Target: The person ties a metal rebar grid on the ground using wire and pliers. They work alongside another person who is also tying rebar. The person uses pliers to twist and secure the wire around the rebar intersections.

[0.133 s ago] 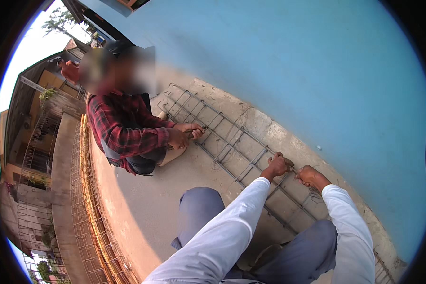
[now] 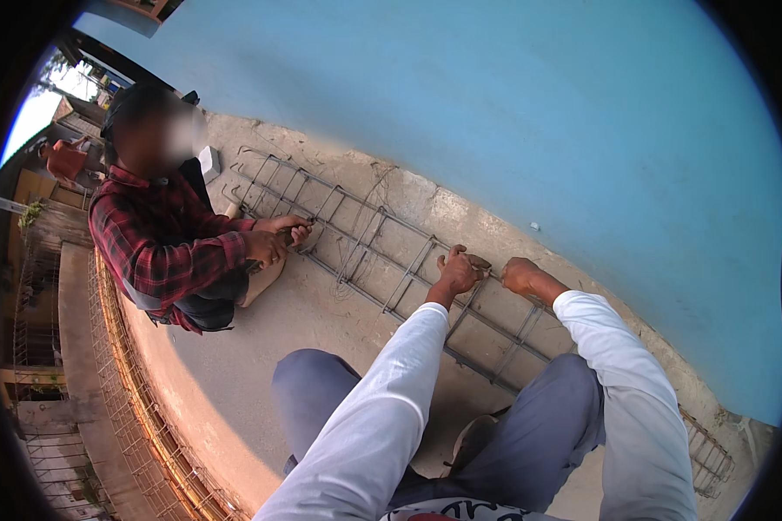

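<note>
A long steel rebar cage (image 2: 398,276) lies slantwise across the concrete, with long bars tied to square stirrups. My left hand (image 2: 460,268) is bent round the cage's far long bar near a stirrup, its fingertips pointing right. Just right of it, my right hand (image 2: 523,276) is closed in a fist above the same bar. What sits inside that fist is hidden. A small thin piece, perhaps tie wire, shows between the two hands. Loose thin wire (image 2: 352,259) hangs about the cage's middle.
At left a co-worker in a red plaid shirt (image 2: 152,230) squats, both hands at the cage. A blue wall (image 2: 513,113) rises behind a concrete ledge (image 2: 452,208). More rebar (image 2: 708,451) lies at lower right. Bars and mesh (image 2: 148,347) line the left edge; another person (image 2: 65,161) stands beyond.
The view has swung, so the cage, co-worker and my hands sit farther left and higher. My right fist has risen slightly relative to my left hand. The co-worker's head has turned.
</note>
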{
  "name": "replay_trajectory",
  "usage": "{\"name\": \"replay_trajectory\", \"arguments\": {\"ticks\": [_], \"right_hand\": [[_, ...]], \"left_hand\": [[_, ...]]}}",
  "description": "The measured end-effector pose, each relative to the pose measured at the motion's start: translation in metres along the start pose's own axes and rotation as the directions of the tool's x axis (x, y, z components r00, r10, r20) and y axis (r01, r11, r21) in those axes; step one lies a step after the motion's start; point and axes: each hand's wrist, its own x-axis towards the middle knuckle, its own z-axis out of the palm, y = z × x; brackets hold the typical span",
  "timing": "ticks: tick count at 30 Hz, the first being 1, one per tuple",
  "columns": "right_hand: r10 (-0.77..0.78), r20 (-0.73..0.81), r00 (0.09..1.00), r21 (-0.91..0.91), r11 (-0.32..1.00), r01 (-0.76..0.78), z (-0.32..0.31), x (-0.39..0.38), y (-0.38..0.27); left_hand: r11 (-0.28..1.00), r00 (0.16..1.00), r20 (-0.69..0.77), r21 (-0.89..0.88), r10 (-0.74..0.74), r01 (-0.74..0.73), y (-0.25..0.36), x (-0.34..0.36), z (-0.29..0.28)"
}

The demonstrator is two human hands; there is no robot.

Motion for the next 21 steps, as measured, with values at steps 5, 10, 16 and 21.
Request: {"name": "replay_trajectory", "arguments": {"ticks": [5, 10, 16, 21], "right_hand": [[-0.147, -0.194, 0.970, -0.082, 0.988, 0.133, -0.031, -0.045, -0.061], [-0.232, -0.271, 0.934, -0.221, 0.960, 0.174, -0.037, -0.047, -0.073], [-0.330, -0.293, 0.897, -0.287, 0.926, 0.247, -0.042, -0.031, -0.081], [-0.214, -0.241, 0.947, -0.228, 0.961, 0.159, -0.049, -0.014, -0.083]], "left_hand": [[1.000, 0.997, -0.081, -0.019, -0.007, 0.005, -0.032, -0.019, 0.015], [0.998, 0.994, -0.106, -0.055, 0.030, -0.036, -0.029, -0.016, 0.021], [0.997, 0.989, -0.142, -0.061, 0.040, -0.049, -0.030, -0.017, 0.020], [0.995, 0.975, -0.218, -0.070, 0.052, -0.068, -0.032, -0.014, 0.026]]}}
